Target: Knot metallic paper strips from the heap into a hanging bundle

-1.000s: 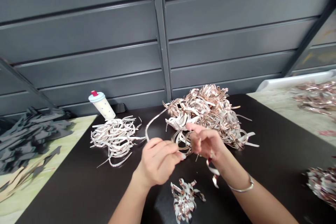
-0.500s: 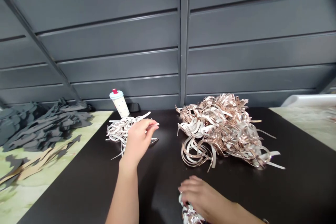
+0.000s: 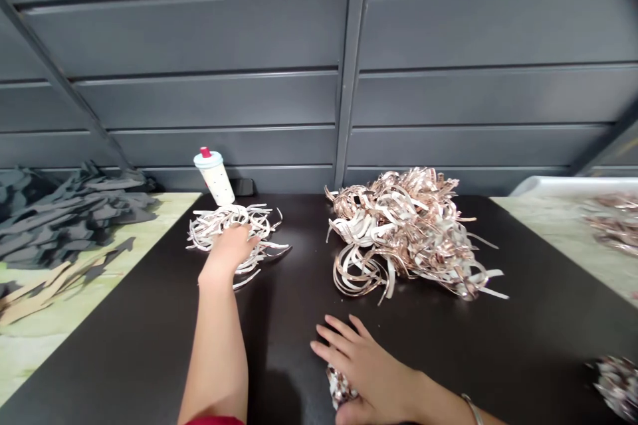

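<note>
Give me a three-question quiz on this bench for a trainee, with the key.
1. Which hand touches the smaller strip pile?
2. True or false: the bottle stands to the right of the large pile.
3. Fill in the blank: the bangle is on the ___ wrist.

Key: 1. The left hand. 2. False. 3. Right wrist.
</note>
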Available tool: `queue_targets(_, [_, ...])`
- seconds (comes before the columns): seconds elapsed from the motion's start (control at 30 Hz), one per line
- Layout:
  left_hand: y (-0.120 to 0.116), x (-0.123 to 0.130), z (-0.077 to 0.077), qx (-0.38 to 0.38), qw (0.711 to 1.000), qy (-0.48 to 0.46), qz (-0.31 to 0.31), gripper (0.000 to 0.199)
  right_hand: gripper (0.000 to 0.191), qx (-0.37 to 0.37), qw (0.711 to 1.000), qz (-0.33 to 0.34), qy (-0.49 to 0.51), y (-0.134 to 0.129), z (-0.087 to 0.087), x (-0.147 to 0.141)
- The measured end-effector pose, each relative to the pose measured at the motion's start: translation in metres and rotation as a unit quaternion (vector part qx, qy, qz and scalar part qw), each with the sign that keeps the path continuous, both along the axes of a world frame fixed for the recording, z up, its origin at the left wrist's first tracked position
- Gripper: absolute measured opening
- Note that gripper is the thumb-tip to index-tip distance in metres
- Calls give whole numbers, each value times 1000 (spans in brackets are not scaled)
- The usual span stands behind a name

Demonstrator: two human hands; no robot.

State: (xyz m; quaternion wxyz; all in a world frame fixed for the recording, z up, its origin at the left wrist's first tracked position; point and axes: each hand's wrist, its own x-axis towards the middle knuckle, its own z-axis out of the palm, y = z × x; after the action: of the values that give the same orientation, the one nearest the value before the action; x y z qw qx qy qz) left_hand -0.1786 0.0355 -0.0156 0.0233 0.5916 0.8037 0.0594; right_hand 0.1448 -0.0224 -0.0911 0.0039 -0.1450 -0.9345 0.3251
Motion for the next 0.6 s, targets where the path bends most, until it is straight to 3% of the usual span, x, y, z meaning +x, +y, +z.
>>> queue_targets(0.1, [1, 6, 1, -14, 998, -33, -48, 35, 73, 27, 998, -35, 55, 7, -4, 1])
queue_targets(0.2, [0, 15, 3, -15, 995, -59, -84, 39, 32, 97, 972, -175, 126, 26, -7, 9])
queue_targets(0.3, [-4, 32, 8, -10, 990, -83, -114, 41, 17, 200, 939, -264, 94, 52, -11, 17])
queue_targets(0.43, [-8, 58, 13, -8, 978, -115, -171, 38, 6, 350, 903, -249, 28, 73, -23, 18])
queue_targets(0.6, [-7, 72, 11, -29, 966, -115, -228, 38, 8, 384, 891, -240, 26, 78, -35, 13])
